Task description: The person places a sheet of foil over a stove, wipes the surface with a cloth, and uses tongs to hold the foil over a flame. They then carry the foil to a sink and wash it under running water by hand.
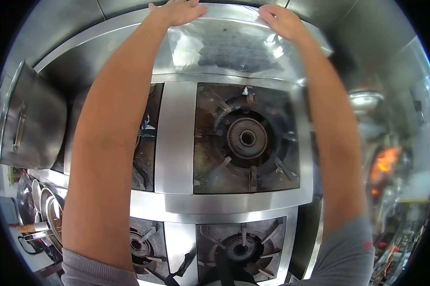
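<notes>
A shiny, lightly creased sheet that looks like aluminium foil [224, 43] lies over the sloped steel back panel of the stove. My left hand [177, 12] rests at the sheet's upper left edge, fingers spread, palm down on the ledge. At the upper right corner, my right hand [282, 21] has its fingers bent together, with thumb and fingertips on the sheet's edge. Between my forearms is a gas burner [247, 137] with a dark grate and stained tray. Part of the sheet's top edge is hidden by my hands.
A large steel pot [31, 119] stands at the left, above several stacked pans and strainers [48, 209]. Front burners [241, 249] lie nearest me. An open flame [386, 159] burns at the right, by a blurred metal bowl [366, 101].
</notes>
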`<state>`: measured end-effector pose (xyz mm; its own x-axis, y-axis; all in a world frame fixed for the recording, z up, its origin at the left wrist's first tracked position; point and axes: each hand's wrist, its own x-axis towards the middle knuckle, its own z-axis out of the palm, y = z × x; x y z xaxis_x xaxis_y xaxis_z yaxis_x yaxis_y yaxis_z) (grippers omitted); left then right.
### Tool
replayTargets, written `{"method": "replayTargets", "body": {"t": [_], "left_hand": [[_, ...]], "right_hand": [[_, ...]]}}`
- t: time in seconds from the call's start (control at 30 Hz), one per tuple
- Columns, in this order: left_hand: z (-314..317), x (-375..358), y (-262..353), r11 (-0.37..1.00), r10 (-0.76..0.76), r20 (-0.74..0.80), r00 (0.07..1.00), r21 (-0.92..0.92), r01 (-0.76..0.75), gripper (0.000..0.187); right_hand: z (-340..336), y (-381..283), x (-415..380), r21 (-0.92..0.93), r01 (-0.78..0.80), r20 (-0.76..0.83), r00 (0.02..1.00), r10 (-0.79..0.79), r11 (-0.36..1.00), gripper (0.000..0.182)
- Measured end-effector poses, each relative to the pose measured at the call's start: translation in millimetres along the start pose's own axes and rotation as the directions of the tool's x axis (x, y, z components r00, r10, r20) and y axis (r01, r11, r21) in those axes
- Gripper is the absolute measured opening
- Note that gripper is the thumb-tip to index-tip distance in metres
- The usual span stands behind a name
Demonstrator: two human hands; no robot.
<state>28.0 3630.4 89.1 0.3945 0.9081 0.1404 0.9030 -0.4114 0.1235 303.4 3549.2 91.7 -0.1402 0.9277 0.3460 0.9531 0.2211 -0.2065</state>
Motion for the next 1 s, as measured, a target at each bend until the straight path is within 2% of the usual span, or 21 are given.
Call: {"method": "replayTargets", "body": {"t": [0.07, 0.17, 0.3, 0.37, 0.4, 0.43, 0.47, 0.5, 0.57, 0.6, 0.67, 0.73, 0.8, 0.87, 1.0], "left_hand": [[3, 3, 0, 1.000, 0.008, -0.002, 1.000, 0.014, -0.008, 0.074], [1, 3, 0, 1.000, -0.006, -0.009, 1.000, 0.012, 0.007, 0.076], [-9, 9, 2, 0.997, 0.058, 0.071, 0.996, 0.037, -0.061, 0.077], [-4, 22, 10, 0.973, 0.063, -0.070, 0.996, 0.225, -0.046, 0.073], [3, 28, 23, 0.973, 0.078, -0.069, 0.995, 0.224, -0.061, 0.073], [13, 33, 39, 0.909, 0.408, -0.316, 0.857, 0.225, -0.350, 0.058], [21, 35, 54, 0.756, 0.639, -0.526, 0.561, 0.293, -0.586, 0.044], [25, 36, 70, 0.757, 0.637, -0.529, 0.561, 0.290, -0.586, 0.044], [27, 36, 98, 0.736, 0.672, -0.251, 0.697, 0.119, -0.667, 0.052], [29, 42, 100, 0.734, 0.674, -0.254, 0.694, 0.118, -0.669, 0.052], [33, 55, 106, 0.830, 0.557, 0.016, 0.830, -0.052, -0.556, 0.066], [18, 17, 116, 0.844, 0.533, -0.004, 0.846, -0.077, -0.531, 0.060], [7, 2, 120, 0.861, 0.499, -0.029, 0.866, -0.096, -0.500, 0.055], [3, 0, 121, 0.877, 0.479, 0.077, 0.874, -0.079, -0.474, 0.057], [14, 9, 118, 0.896, 0.441, 0.026, 0.897, -0.059, -0.439, 0.059]], "right_hand": [[7, 24, 1, 0.065, -0.057, -0.091, 0.994, 0.063, 0.996, 0.048], [8, 37, 3, 0.076, -0.077, -0.030, 0.996, 0.080, 0.994, 0.053], [19, 34, 0, 0.000, -0.106, -0.097, 0.990, 0.106, 0.994, 0.056], [22, 32, -4, 0.024, 0.023, -0.218, 0.976, -0.017, 0.999, 0.038], [22, 32, -7, 0.029, 0.088, -0.279, 0.957, -0.077, 0.996, 0.031], [17, 28, -11, -0.074, 0.166, -0.330, 0.926, -0.181, 0.983, 0.029], [12, 22, -17, -0.076, 0.160, -0.331, 0.927, -0.177, 0.984, 0.029], [6, 12, -25, -0.109, 0.175, -0.390, 0.898, -0.204, 0.979, 0.030], [0, 7, -33, -0.151, 0.191, -0.446, 0.862, -0.239, 0.970, 0.034], [1, 8, -36, -0.146, 0.132, -0.448, 0.874, -0.185, 0.980, 0.035], [-3, 17, -39, -0.141, 0.064, -0.453, 0.883, -0.122, 0.988, 0.036], [-17, 38, -46, -0.150, 0.098, -0.298, 0.944, -0.140, 0.984, 0.034], [-28, 40, -57, -0.142, 0.048, -0.275, 0.957, -0.086, 0.989, 0.033], [-31, 50, -59, -0.065, 0.083, -0.279, 0.955, -0.098, 0.994, 0.032], [-34, 55, -64, -0.056, -0.018, -0.229, 0.974, 0.005, 0.998, 0.032]]}}
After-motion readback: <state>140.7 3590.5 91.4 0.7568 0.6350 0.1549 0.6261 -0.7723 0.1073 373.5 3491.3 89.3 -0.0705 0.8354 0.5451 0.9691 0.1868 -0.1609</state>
